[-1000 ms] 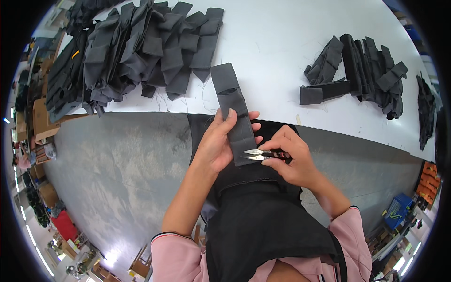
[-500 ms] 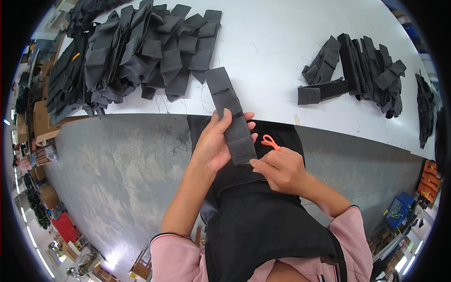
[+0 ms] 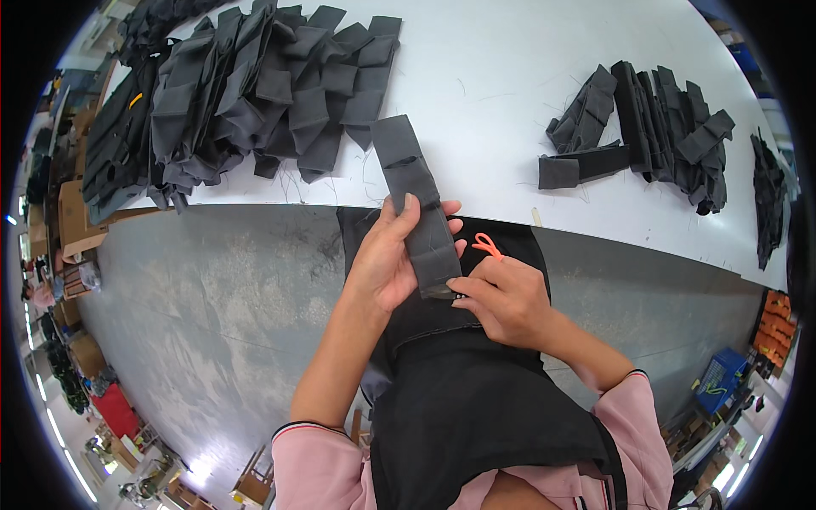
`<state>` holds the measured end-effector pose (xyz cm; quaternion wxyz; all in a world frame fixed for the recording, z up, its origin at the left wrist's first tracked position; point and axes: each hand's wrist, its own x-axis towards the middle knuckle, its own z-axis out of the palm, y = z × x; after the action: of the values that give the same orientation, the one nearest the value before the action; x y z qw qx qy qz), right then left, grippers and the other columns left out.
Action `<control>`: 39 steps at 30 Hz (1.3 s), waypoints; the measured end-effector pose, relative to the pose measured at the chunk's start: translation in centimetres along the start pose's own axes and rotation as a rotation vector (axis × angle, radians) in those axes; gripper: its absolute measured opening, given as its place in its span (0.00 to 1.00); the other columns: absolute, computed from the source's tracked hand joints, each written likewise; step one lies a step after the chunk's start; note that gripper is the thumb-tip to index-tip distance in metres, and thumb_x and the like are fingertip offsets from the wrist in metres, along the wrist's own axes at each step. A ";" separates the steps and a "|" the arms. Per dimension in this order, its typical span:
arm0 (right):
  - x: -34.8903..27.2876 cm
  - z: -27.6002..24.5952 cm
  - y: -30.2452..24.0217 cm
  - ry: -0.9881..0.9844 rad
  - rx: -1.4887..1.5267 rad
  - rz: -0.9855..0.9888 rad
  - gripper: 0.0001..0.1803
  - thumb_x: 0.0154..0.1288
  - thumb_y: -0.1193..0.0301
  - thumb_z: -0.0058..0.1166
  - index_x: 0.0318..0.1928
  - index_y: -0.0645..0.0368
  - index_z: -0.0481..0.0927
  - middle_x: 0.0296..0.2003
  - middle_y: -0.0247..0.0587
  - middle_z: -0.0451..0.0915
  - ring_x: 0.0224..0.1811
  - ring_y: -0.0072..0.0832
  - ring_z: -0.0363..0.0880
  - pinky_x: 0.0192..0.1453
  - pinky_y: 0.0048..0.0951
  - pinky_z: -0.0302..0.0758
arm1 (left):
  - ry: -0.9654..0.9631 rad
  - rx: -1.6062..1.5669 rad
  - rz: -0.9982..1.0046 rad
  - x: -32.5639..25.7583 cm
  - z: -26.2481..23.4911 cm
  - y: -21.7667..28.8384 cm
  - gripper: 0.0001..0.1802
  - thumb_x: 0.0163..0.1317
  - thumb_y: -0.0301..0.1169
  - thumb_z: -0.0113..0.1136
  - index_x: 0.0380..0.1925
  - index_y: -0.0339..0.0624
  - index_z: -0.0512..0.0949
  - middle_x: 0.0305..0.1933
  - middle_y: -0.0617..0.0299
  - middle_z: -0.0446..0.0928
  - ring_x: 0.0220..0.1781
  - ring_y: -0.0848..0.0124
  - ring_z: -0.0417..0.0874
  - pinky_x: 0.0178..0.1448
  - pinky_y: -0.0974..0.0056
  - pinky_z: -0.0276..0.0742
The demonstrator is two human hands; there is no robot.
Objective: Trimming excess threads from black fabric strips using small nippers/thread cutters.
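Note:
My left hand (image 3: 387,255) is closed around a dark grey fabric strip (image 3: 414,183) with stitched, pocket-like segments. The thumb lies on top and the fingertips show at its right edge. The strip slants from over the table's edge down toward my apron. At its near end, my right hand (image 3: 510,299) is closed in a pinch, fingertips touching the strip's corner. An orange loop (image 3: 486,246) sticks out of the top of this hand, part of a small tool mostly hidden in the fingers. A small shiny bit shows by the thumb tip.
On the white table (image 3: 476,93), a large heap of similar dark strips (image 3: 280,93) lies at the left. A smaller pile (image 3: 654,127) lies at the right, with another bundle (image 3: 769,200) at the far right edge. Loose threads are scattered about. Below the table is grey floor (image 3: 212,323).
My right fingertips have shifted slightly left and up onto the strip's near corner, and the orange loop has tilted and moved up a little. My left hand keeps its hold.

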<state>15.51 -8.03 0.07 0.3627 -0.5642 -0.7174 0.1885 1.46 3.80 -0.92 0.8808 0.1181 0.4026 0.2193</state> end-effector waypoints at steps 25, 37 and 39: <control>1.9 0.7 2.2 -0.064 0.512 0.434 0.13 0.44 0.82 0.62 0.33 0.59 0.77 0.24 0.35 0.69 0.23 0.26 0.70 0.37 0.26 0.72 | -0.109 0.114 0.142 0.3 0.6 -0.6 0.18 0.70 0.39 0.46 0.55 0.46 0.60 0.55 0.52 0.73 0.47 0.65 0.79 0.46 0.55 0.82; -0.5 0.0 -1.5 -0.067 0.262 0.192 0.16 0.44 0.75 0.65 0.37 0.54 0.77 0.24 0.33 0.68 0.20 0.24 0.70 0.22 0.24 0.66 | 0.109 0.220 0.363 0.0 0.0 -0.7 0.17 0.69 0.39 0.47 0.51 0.41 0.61 0.47 0.49 0.78 0.32 0.68 0.82 0.33 0.63 0.82; -0.7 -0.1 -0.6 0.111 0.377 0.374 0.21 0.46 0.72 0.69 0.43 0.56 0.78 0.26 0.34 0.71 0.19 0.20 0.70 0.23 0.21 0.67 | 0.107 0.214 0.373 -0.2 0.1 -0.5 0.17 0.70 0.39 0.47 0.50 0.40 0.61 0.46 0.49 0.78 0.32 0.67 0.83 0.33 0.64 0.81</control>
<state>15.23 -8.89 0.37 0.4588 -0.6189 -0.5322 0.3512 1.57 3.23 -0.94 0.7849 0.2716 0.4408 0.3404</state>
